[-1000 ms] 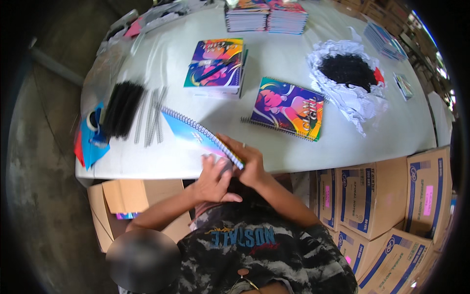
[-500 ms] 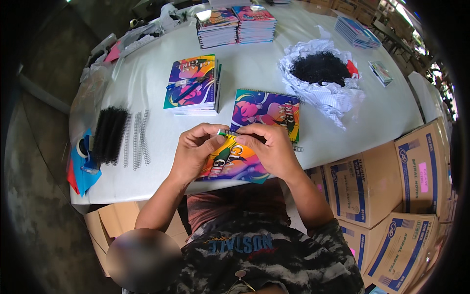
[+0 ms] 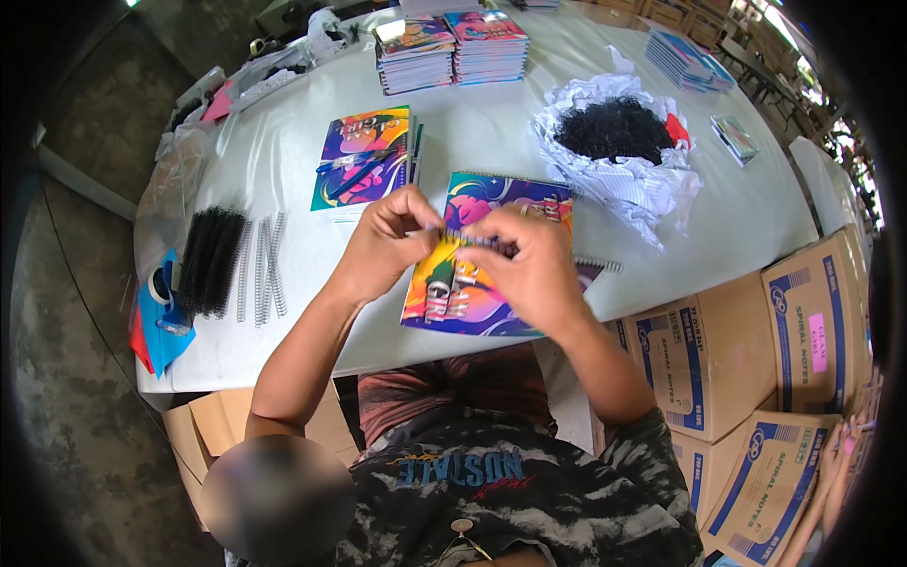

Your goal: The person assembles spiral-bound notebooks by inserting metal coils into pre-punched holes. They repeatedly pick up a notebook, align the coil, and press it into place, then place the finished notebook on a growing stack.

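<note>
A colourful spiral notebook is held tilted above the near edge of the table, its top edge running between my two hands. Along that edge runs a dark wire coil, whose tail sticks out past my right hand. My left hand pinches the coil's left end at the notebook's corner. Fingers of my right hand, slightly blurred, close on the coil and top edge a little farther right. Just behind lies another spiral notebook, partly covered by my right hand. To its left stands a notebook stack with a blue tool on top.
Loose wire coils and a dark coil bundle lie left, beside a tape roll. Crumpled paper holds tangled black coils. Notebook stacks stand behind. Cartons fill the right; another person's arm shows there.
Both hands have risen slightly away from me with the notebook, and my right hand has shifted right along the coil. The coil's tail now shows more at the right. Another person's arm has appeared at lower right.
</note>
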The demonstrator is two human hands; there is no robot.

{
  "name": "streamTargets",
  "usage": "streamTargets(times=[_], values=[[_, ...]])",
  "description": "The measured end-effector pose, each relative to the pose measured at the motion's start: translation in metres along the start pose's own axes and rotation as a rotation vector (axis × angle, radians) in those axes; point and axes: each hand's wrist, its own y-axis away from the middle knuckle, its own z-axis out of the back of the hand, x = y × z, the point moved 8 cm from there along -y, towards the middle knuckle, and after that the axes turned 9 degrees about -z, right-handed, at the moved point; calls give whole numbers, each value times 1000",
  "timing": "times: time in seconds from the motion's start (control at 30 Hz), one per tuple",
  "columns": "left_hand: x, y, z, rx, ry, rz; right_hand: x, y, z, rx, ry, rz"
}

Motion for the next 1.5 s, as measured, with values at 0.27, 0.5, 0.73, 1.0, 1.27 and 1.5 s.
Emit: streamTargets(times=[0.27, 0.5, 0.73, 1.0, 1.27, 1.5], values=[[58, -36, 19, -485, -425, -138, -19, -25, 65, -418, 464, 167], [110, -13, 26, -559, -1125, 39, -186, 65, 30, -494, 275, -363], [98, -1, 19, -381, -1130, 70, -177, 62, 25, -481, 275, -297], [32, 23, 85, -236, -1735, -330, -132, 73, 38, -702, 223, -108], [-88, 14, 130, -592, -845, -439, -78, 21, 0, -363, -302, 32], [-11, 101, 91, -394, -32, -148, -76, 9, -40, 122, -708, -165]])
